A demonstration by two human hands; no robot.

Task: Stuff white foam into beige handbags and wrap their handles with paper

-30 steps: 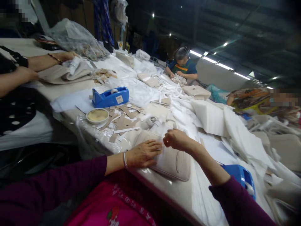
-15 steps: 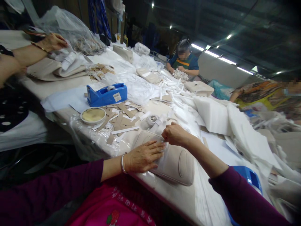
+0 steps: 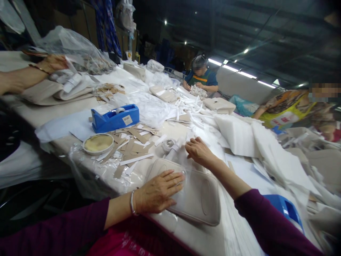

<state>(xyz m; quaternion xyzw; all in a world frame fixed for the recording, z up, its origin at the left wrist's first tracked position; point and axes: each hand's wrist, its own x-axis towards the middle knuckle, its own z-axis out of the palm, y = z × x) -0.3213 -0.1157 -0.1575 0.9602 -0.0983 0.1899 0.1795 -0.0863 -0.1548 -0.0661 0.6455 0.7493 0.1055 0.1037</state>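
Note:
A beige bag [image 3: 201,195] with a curved raised seam lies flat near the table's front edge. A strip of translucent film [image 3: 183,199] runs over its middle. My left hand [image 3: 160,190] lies flat on the bag and film, fingers stretched out. At the bag's far edge my right hand [image 3: 198,151] has its fingers bent together and pinches the upper end of the film. Just beyond the bag, a wrapped strap with a ring [image 3: 170,147] lies beside the right fingertips, partly under translucent wrap.
To the left are a blue tape dispenser [image 3: 115,118], a round dish of yellowish paste [image 3: 98,143] and scattered card strips [image 3: 137,149]. White foam sheets [image 3: 237,133] and a second blue dispenser [image 3: 286,211] are at right. A co-worker's hand [image 3: 54,63] works at far left.
My right hand has loosened from a tight fist to bent fingers at the bag's far edge. My left hand stays flat on the bag. The whole view has shifted slightly.

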